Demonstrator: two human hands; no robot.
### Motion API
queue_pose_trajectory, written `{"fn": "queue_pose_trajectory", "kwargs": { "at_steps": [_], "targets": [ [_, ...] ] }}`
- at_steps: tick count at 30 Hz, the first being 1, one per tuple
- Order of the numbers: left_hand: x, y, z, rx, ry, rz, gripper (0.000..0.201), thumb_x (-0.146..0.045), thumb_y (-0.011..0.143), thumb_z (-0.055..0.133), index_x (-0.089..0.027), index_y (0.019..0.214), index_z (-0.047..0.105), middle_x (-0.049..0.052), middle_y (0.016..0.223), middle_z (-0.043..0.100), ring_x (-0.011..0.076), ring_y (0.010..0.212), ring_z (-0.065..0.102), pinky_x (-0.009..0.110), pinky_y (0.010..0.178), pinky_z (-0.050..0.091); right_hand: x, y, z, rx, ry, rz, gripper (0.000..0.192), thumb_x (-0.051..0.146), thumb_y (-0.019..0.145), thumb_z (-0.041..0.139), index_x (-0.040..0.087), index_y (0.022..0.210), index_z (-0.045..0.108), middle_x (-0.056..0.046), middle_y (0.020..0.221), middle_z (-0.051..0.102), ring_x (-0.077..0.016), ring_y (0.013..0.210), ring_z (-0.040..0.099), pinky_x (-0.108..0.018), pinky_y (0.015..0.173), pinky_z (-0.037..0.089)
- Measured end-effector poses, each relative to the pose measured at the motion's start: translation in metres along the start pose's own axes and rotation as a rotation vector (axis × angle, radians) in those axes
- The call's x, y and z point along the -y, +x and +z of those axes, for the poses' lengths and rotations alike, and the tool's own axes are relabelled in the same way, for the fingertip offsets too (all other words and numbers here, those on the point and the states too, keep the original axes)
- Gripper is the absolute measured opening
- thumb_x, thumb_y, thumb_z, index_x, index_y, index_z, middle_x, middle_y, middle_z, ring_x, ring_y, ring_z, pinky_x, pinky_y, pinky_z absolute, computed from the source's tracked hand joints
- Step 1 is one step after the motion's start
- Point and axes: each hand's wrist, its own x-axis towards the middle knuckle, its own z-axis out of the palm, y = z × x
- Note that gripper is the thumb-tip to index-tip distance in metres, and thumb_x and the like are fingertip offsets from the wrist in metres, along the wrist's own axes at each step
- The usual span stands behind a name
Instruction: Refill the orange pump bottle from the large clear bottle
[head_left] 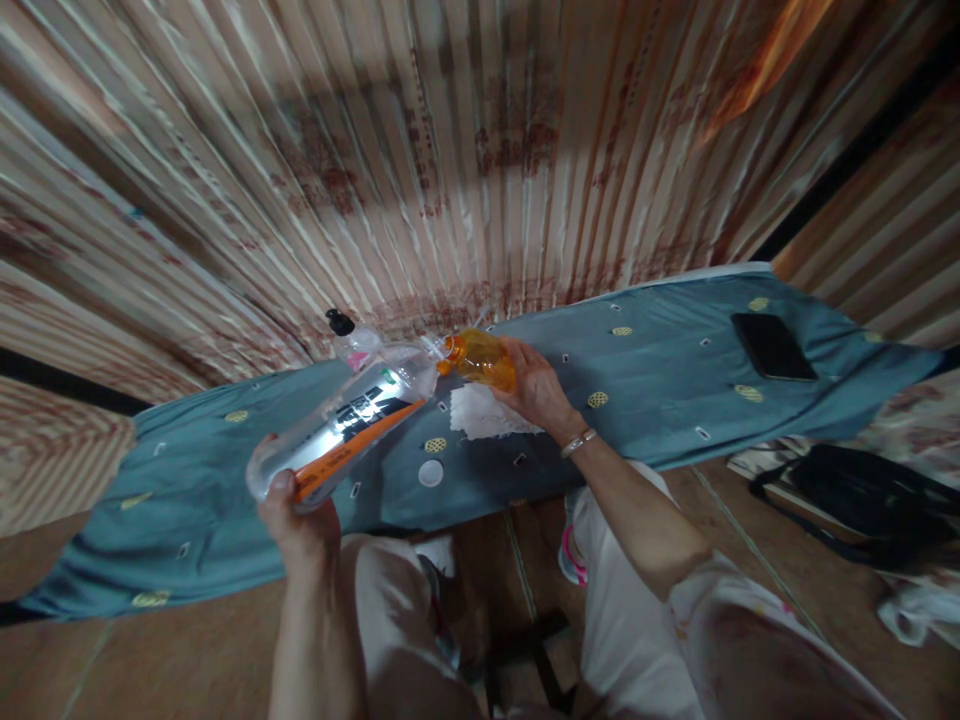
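My left hand (296,525) grips the bottom end of a large clear plastic bottle (349,420) with a silver, black and orange label. The bottle is tilted, its mouth pointing to the upper right. Against that mouth, or very close to it, is the neck of a small orange bottle (484,358). My right hand (536,390) is wrapped around the base of the orange bottle, which lies nearly level. Whether liquid passes between them I cannot tell. Below the orange bottle a white cloth (487,412) lies on the table, and a round white cap (430,473) sits nearer to me.
Behind the large bottle stands a clear bottle with a black pump top (340,322). A black phone (772,346) lies at the right of the table's blue patterned cover (645,360). Striped curtains (480,180) hang behind. A black bag (862,490) is at the right.
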Motion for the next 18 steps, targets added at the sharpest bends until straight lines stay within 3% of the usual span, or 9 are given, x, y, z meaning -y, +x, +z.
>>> {"fn": "queue_pose_trajectory", "kwargs": {
  "at_steps": [11,18],
  "targets": [
    [-0.005,0.000,0.008,-0.083,-0.043,-0.096,0.050,-0.058,0.073,0.098,-0.029,0.111,0.083,0.000,0.106,0.079,0.0257,0.107,0.075,0.035,0.100,0.061,0.001,0.001,-0.001,0.005,0.008,0.006,0.090,0.027,0.103,0.099,0.017,0.184,0.060,-0.030,0.176,0.079,-0.0479,0.164,0.079,-0.073,0.145,0.065],
    [-0.014,-0.003,0.017,-0.099,-0.031,-0.080,0.045,-0.056,0.070,0.095,-0.030,0.104,0.082,0.000,0.105,0.079,0.0260,0.103,0.075,0.035,0.095,0.062,0.001,0.000,0.000,-0.010,0.016,-0.005,0.096,0.027,0.104,0.098,0.019,0.189,0.054,-0.029,0.175,0.080,-0.0484,0.163,0.080,-0.075,0.143,0.067]
  ]
}}
